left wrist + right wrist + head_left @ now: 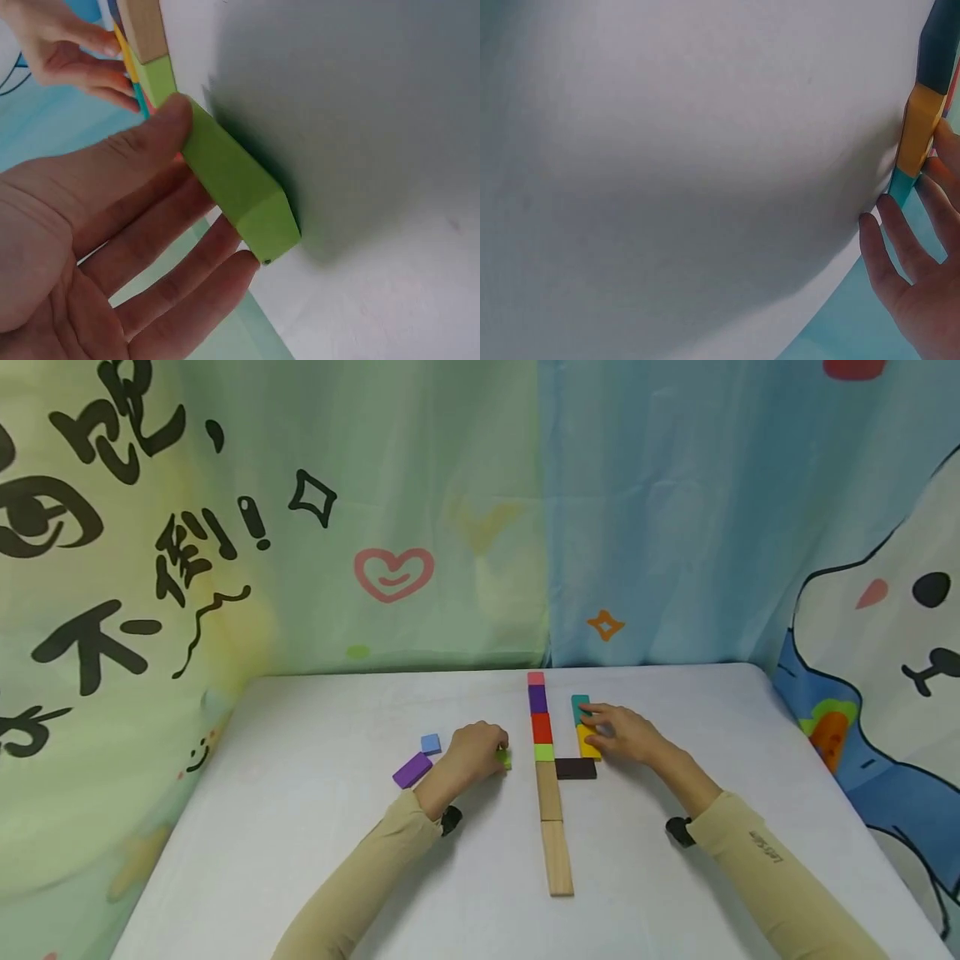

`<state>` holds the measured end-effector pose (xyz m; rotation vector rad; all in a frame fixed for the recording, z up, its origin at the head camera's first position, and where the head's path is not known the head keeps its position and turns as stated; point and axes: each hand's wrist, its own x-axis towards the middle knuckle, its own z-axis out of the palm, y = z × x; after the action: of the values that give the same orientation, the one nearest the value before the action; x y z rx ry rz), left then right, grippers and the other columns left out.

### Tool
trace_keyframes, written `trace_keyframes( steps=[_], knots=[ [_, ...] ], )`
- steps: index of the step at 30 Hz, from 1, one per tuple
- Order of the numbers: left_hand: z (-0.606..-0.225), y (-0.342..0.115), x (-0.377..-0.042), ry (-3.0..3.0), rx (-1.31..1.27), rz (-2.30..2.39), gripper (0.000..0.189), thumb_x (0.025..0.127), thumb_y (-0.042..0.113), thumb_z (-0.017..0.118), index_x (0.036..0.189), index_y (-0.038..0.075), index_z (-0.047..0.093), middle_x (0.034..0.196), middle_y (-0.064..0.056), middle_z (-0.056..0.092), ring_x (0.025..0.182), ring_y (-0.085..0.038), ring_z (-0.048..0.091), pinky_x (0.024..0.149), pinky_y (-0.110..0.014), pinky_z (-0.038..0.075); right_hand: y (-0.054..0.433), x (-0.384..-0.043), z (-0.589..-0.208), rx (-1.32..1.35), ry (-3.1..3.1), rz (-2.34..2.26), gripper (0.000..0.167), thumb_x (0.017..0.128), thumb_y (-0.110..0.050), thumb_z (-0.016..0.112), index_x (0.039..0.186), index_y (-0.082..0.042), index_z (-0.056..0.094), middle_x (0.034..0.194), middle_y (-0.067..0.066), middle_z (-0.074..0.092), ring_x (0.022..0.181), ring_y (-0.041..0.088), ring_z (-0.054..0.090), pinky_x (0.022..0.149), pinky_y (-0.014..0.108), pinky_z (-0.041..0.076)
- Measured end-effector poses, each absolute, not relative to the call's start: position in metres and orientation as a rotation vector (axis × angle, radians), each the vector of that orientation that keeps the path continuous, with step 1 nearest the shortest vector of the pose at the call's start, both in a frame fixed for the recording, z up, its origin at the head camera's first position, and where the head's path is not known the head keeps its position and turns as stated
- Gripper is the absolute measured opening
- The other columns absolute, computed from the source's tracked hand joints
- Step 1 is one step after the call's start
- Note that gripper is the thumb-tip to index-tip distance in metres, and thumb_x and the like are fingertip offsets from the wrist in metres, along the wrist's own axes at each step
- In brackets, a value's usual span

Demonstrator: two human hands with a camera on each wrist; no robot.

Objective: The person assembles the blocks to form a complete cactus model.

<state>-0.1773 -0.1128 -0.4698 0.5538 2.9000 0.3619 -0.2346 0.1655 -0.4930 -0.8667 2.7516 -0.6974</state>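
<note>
In the head view my left hand pinches a green block between thumb and fingers, left of a long column of blocks. The left wrist view shows the block low over the white table, its near end free. On the column's other side, my right hand touches a yellow block and a teal block with loosely extended fingers. These two stand end to end above the outer end of a dark block, which juts right from the column.
The column runs from a pink block through purple, red and light green to two wooden blocks. A blue cube and a violet block lie beside my left wrist. A printed curtain hangs behind.
</note>
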Motion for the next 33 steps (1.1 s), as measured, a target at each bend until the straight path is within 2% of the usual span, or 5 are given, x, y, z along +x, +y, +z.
trace_keyframes(
  steps=[8,13,19,26,33],
  knots=[
    [-0.471,-0.111,-0.18,2.881,0.559,0.363,0.023,0.078,0.006,0.078,0.101,0.005,0.075,0.089,-0.005,0.07,0.075,-0.016,0.058,0.069,-0.032,0.051,0.165,-0.235,-0.492,-0.846,2.754,-0.672,0.042,0.094,-0.016,0.067,0.129,0.006,0.061,0.147,0.02,0.046,0.132,0.047,0.041,0.106,0.063,0.031],
    [-0.478,-0.109,-0.182,2.924,0.579,0.348,0.019,0.082,0.009,0.075,0.101,0.009,0.077,0.092,-0.001,0.072,0.082,-0.016,0.062,0.07,-0.034,0.053,0.167,-0.236,-0.492,-0.841,2.741,-0.708,0.042,0.093,-0.014,0.067,0.129,0.007,0.06,0.146,0.021,0.047,0.133,0.047,0.04,0.106,0.063,0.031],
    [-0.487,-0.103,-0.186,2.975,0.622,0.387,0.019,0.086,0.012,0.073,0.105,0.01,0.076,0.099,-0.003,0.073,0.09,-0.019,0.065,0.072,-0.035,0.055,0.167,-0.236,-0.494,-0.84,2.734,-0.715,0.042,0.093,-0.015,0.067,0.129,0.007,0.061,0.146,0.021,0.047,0.133,0.047,0.04,0.106,0.063,0.031],
    [-0.489,-0.101,-0.188,3.012,0.613,0.426,0.019,0.084,0.012,0.075,0.103,0.01,0.076,0.097,-0.003,0.071,0.092,-0.02,0.065,0.075,-0.036,0.055,0.165,-0.236,-0.495,-0.858,2.733,-0.719,0.041,0.093,-0.014,0.067,0.128,0.007,0.061,0.146,0.021,0.047,0.133,0.046,0.04,0.106,0.062,0.031],
    [-0.487,-0.1,-0.189,3.007,0.644,0.386,0.02,0.084,0.014,0.076,0.104,0.012,0.076,0.097,-0.002,0.071,0.091,-0.02,0.065,0.072,-0.035,0.055,0.165,-0.235,-0.494,-0.832,2.739,-0.7,0.042,0.094,-0.015,0.067,0.129,0.006,0.061,0.147,0.02,0.046,0.134,0.046,0.04,0.107,0.062,0.03]
  ],
)
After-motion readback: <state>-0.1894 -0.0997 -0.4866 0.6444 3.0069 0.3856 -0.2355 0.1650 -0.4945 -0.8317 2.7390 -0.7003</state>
